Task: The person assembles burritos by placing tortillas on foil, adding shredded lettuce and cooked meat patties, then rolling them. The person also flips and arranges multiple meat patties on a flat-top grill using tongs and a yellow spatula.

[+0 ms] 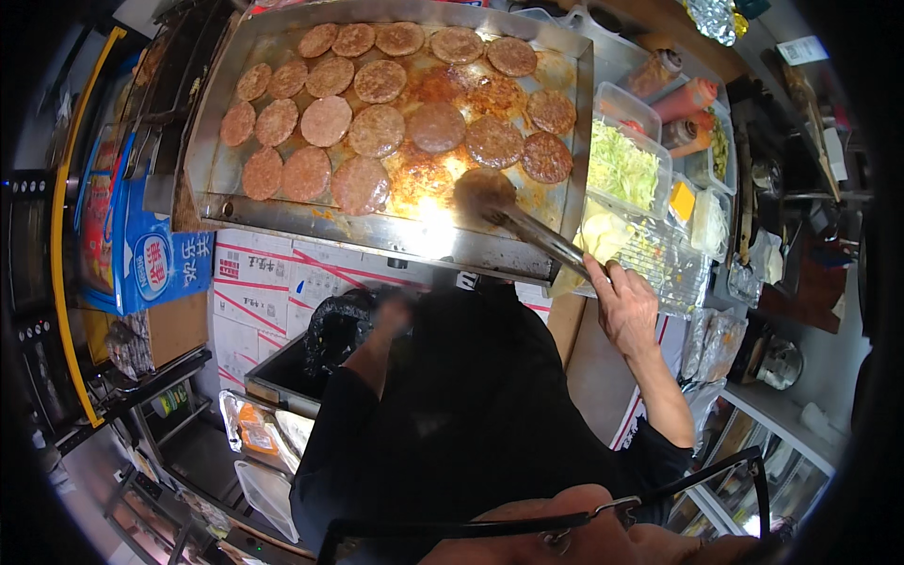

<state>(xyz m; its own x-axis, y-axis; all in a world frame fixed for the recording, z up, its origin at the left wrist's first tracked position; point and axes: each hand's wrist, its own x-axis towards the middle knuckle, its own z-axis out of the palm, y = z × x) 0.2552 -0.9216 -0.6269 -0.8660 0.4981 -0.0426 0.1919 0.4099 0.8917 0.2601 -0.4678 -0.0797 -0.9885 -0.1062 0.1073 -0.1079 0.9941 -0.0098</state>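
My right hand (625,309) is closed round the end of long metal tongs (541,237). They reach over the front edge of the flat griddle (212,179), and their far end meets a dark brown burger patty (483,191) near the front right. Rows of round patties (377,131) lie across the griddle, pinker on the left and browner on the right. Low in front of my body, my left hand (391,315) is blurred, and its fingers do not show clearly. Beside it is a black plastic bag (336,325).
Right of the griddle stand a tub of shredded lettuce (621,165), sauce bottles (686,99), cheese slices (682,201) and a wire rack (664,259). A blue carton (165,245) stands at the left. White boxes (250,292) are stacked under the griddle's front.
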